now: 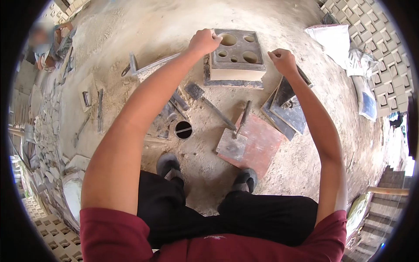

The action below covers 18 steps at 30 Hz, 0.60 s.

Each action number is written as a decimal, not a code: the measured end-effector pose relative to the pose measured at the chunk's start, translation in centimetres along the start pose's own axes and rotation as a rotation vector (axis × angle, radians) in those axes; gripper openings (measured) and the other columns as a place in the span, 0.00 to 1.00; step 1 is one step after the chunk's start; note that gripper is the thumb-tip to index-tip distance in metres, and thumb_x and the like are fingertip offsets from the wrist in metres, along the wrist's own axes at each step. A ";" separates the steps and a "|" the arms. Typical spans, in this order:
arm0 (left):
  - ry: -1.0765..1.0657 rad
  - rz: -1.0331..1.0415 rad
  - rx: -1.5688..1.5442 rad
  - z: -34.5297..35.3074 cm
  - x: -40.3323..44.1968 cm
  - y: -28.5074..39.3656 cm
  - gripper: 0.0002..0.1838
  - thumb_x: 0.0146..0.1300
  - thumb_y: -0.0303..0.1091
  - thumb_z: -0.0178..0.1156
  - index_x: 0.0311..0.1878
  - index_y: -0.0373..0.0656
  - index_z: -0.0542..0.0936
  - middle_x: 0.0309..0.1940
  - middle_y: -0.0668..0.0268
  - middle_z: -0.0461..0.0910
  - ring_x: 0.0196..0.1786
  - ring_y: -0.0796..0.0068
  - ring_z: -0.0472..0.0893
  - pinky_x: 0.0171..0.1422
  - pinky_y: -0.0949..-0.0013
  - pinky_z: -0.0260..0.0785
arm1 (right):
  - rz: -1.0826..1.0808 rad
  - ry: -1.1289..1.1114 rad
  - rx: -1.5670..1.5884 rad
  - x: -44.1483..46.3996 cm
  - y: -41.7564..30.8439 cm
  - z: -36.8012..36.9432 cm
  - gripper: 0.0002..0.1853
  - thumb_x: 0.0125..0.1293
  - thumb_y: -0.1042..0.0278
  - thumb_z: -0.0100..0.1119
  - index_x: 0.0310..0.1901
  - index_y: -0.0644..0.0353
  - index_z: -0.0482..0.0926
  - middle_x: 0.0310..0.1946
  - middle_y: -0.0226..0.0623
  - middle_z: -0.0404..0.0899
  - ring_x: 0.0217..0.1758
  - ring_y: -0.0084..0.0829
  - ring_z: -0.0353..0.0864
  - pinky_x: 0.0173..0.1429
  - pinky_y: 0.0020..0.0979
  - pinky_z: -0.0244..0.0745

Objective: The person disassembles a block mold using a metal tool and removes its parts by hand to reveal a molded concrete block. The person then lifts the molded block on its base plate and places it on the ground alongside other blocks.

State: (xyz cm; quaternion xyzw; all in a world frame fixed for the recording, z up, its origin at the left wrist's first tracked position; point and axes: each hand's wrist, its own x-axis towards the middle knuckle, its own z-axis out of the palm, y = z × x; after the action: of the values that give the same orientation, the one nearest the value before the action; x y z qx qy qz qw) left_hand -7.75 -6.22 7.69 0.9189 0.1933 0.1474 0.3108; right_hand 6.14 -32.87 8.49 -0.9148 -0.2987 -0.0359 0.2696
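Observation:
In front of me a dark square plate with several round holes (pixel 241 41) lies on top of a pale block (pixel 231 74), which rests on a dark base board (pixel 210 81). My left hand (pixel 204 43) is closed at the plate's upper left edge; the fingertips overlap that edge, and what they pinch is hidden. My right hand (pixel 284 62) is also closed, thumb and fingers pressed together, just off the plate's right side. Anything between those fingers is too small to make out. Below the block a long-handled flat tool (pixel 195 91) lies on the ground.
A trowel (pixel 232 144) lies on a reddish board (pixel 262 148) near my feet. Dark plates (pixel 290 113) lean together at right. A round black-centred container (pixel 183 130) sits left of centre. White sacks (pixel 334 43) and stacked blocks (pixel 384 56) stand far right; another person (pixel 46 48) is upper left.

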 end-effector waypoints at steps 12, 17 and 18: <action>-0.047 0.394 0.460 2.0 1.1 0.4 0.13 0.60 0.42 0.61 0.42 0.44 0.81 0.36 0.57 0.79 0.45 0.56 0.79 0.50 0.58 0.72 | -0.336 -0.087 0.046 1.8 -0.6 2.0 0.13 0.58 0.62 0.65 0.39 0.62 0.81 0.38 0.45 0.81 0.46 0.47 0.80 0.51 0.40 0.75; 0.041 0.479 0.476 1.7 1.4 -0.3 0.15 0.61 0.42 0.60 0.40 0.39 0.79 0.37 0.54 0.79 0.45 0.54 0.79 0.50 0.56 0.72 | -0.315 0.066 -0.157 3.4 -0.1 3.0 0.17 0.58 0.56 0.65 0.37 0.64 0.81 0.37 0.49 0.81 0.47 0.50 0.80 0.52 0.43 0.75; 0.042 0.479 0.474 1.7 1.4 -0.1 0.15 0.61 0.42 0.60 0.40 0.39 0.79 0.37 0.54 0.79 0.45 0.54 0.79 0.50 0.56 0.72 | -0.316 0.065 -0.159 3.6 -0.1 2.8 0.17 0.58 0.56 0.65 0.37 0.64 0.81 0.37 0.49 0.81 0.47 0.50 0.80 0.52 0.43 0.75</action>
State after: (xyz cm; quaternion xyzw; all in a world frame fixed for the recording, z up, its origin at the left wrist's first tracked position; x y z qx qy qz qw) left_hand -5.83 -6.40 6.57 0.9817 0.0072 0.1860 0.0411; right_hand 8.77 -29.47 6.93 -0.8733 -0.4261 -0.1310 0.1967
